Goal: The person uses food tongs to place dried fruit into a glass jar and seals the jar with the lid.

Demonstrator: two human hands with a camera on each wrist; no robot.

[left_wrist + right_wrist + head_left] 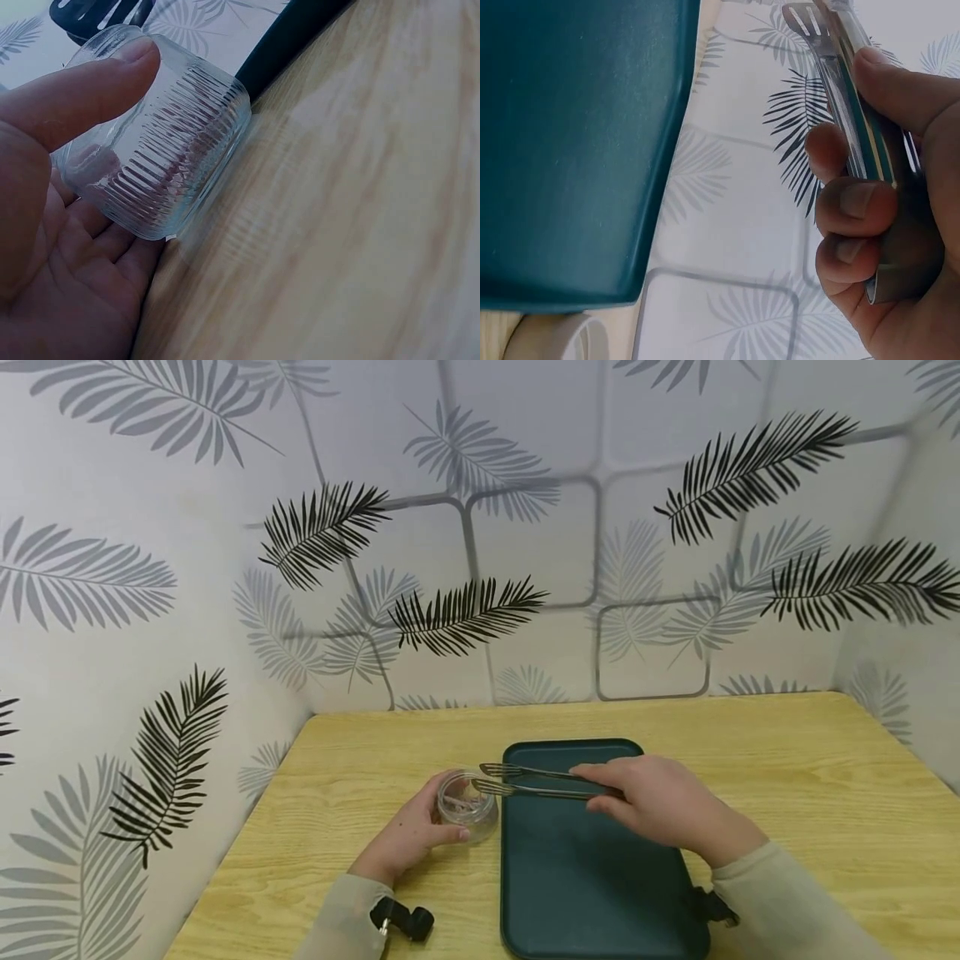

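A ribbed clear glass jar (pixel 480 828) stands upright on the table at the tray's left edge. My left hand (pixel 412 829) grips it, thumb on the near side and fingers around the far side; the left wrist view shows the jar (pixel 176 142) close up. Small pinkish-brown pieces (pixel 463 802) lie inside, too unclear to identify. My right hand (pixel 660 797) holds metal tongs (pixel 551 792) with slotted ends, its fingers curled round the handle in the right wrist view. The tongs reach left over the tray, their slotted ends apart, one at the jar's mouth.
A dark green rectangular tray (pixel 592 885) lies on the wooden table (pixel 360 760), under the right hand. Leaf-patterned walls (pixel 525 543) border the table at the back and sides. A pale rounded object (pixel 559 337) shows below the tray in the right wrist view.
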